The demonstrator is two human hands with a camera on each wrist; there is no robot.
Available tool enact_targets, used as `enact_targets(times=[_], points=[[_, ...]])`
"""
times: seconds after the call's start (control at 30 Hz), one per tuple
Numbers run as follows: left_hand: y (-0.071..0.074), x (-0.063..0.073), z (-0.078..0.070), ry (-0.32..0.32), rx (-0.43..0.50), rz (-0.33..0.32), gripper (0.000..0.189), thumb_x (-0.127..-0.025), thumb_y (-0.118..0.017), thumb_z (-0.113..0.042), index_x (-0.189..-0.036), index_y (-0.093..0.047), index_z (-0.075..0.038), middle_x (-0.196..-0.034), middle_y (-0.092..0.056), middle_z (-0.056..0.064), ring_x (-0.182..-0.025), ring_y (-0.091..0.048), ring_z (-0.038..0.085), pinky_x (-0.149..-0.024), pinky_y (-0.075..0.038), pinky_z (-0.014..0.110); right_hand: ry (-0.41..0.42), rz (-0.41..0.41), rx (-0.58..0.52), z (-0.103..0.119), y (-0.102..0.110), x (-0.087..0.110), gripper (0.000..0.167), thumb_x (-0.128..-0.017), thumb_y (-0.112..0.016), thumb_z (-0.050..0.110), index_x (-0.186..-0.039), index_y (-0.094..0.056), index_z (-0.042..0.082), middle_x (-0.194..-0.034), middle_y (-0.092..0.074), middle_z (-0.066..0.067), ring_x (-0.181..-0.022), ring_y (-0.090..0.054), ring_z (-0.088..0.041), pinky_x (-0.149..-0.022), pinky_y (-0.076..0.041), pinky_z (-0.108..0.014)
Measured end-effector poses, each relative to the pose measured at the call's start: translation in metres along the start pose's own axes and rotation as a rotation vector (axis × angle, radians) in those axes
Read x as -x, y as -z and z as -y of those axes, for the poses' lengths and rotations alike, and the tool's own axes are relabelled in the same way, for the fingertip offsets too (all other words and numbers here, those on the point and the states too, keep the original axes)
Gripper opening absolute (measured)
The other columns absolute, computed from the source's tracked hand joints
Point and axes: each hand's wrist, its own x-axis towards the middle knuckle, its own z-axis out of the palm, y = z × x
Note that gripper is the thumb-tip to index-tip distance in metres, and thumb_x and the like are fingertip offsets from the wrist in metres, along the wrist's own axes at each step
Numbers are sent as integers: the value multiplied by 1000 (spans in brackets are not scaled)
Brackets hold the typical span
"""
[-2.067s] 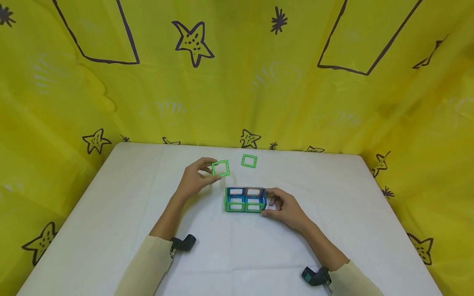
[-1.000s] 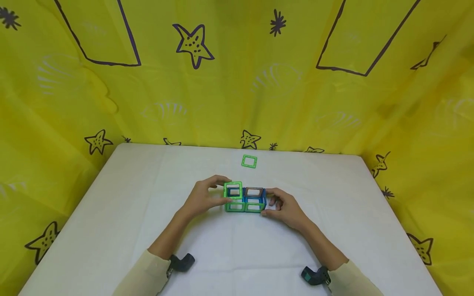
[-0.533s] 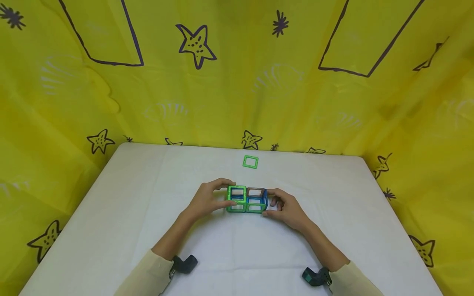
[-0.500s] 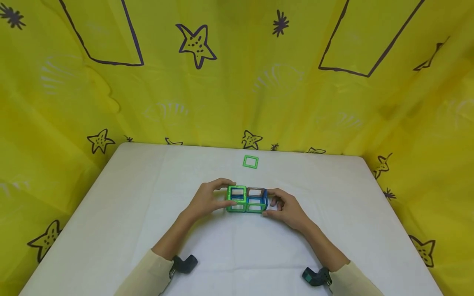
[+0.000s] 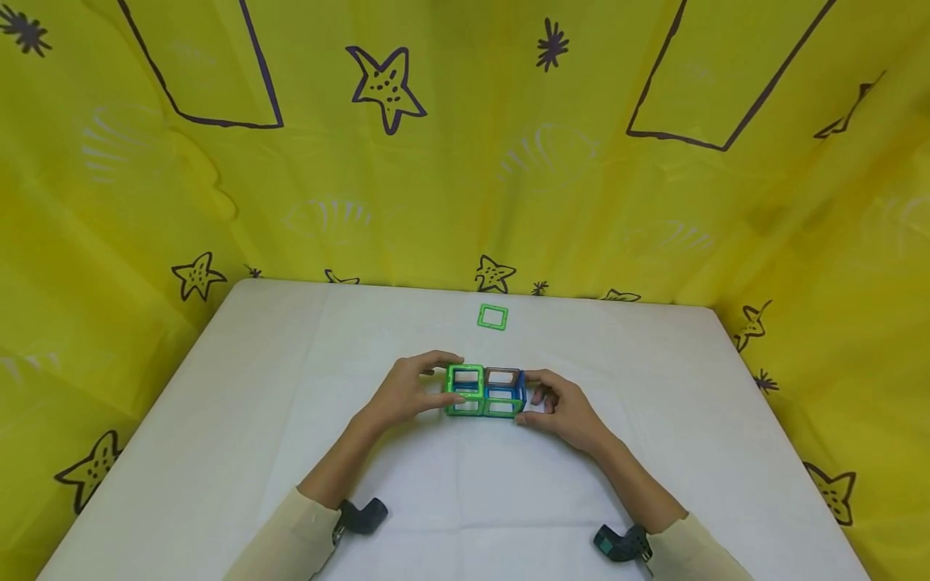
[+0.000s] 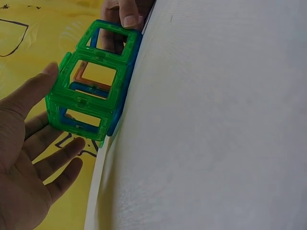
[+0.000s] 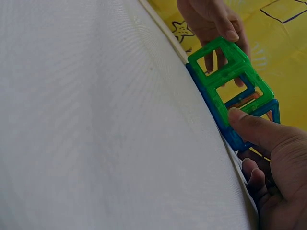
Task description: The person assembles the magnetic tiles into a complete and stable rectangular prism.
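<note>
In the head view, a box of see-through magnetic tiles stands mid-table, with green front walls, a blue right end and blue and brown tiles behind. One green square tile lies flat over its left half, while the right half is uncovered on top. My left hand pinches that top tile, thumb at its front edge and forefinger at its back edge. At the right end, my right hand grips the box between thumb and fingers. The left wrist view shows the left thumb against the green tiles.
A loose green square tile lies flat near the table's back edge, behind the box. The white-covered table is backed by a yellow curtain with starfish drawings. A dark camera sits at each wrist.
My left hand has carried the green tile right and toward me, then lowered it onto the box's left half. The right hand has kept its hold. Little differs over the last half second.
</note>
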Motion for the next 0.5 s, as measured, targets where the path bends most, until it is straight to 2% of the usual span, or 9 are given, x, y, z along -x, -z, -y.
enact_targets(times=[0.2,0.4,0.5], points=[[0,0,-1,-2,-3,20,60,-80,-95,-25,-134,-71,-12,-132,-71,2,-122,-64,26,-102,-54,47,-23,1,16,3,-1,0,64,-78,-94,9,-135,-66,5,-95,-62,-10,-73,-49,-19,-63,-41,-24],[-1,0,-2,13,-21,30,62,-80,-95,-26,-135,-70,-11,-130,-72,5,-117,-66,29,-100,-55,48,-23,-10,49,5,-3,0,62,-79,-90,-2,-134,-63,-4,-95,-61,-19,-71,-48,-25,-62,-40,-24],[-1,0,-3,32,-35,23,62,-80,-95,-27,-135,-71,-11,-130,-72,5,-115,-66,32,-98,-56,50,-30,-6,41,6,-3,0,62,-79,-91,-1,-135,-64,-2,-95,-61,-16,-72,-48,-23,-62,-40,-24]])
